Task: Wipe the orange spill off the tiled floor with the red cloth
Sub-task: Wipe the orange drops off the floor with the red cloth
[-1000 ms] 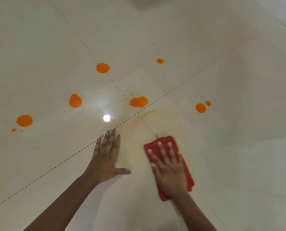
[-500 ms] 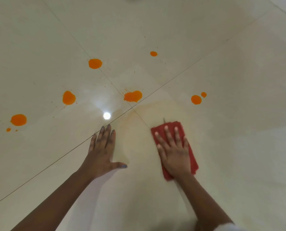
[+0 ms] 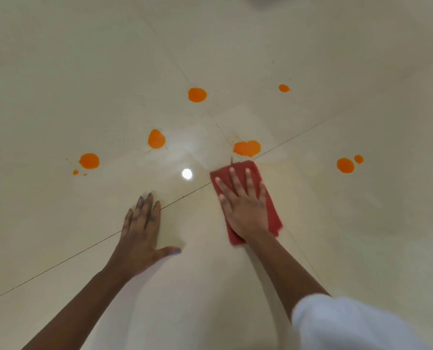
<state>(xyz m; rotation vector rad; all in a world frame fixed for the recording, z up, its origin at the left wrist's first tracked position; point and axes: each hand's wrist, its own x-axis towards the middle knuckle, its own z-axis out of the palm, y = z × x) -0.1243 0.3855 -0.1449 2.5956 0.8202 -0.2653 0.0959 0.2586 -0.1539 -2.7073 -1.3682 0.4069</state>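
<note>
Two hands lie flat, fingers spread: right hand [image 3: 245,205] presses the red cloth [image 3: 271,210] just below an orange blot [image 3: 247,148]; left hand [image 3: 141,231] rests empty on the floor [image 3: 58,72].

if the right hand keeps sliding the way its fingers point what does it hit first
Most likely the large orange splat by the tile joints; the flat red cloth under the right hand almost touches it.

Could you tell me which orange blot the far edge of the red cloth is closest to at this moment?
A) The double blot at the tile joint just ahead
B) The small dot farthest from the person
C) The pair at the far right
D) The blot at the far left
A: the red cloth, pressed flat under the right hand, has its far edge just short of the double blot.
</note>
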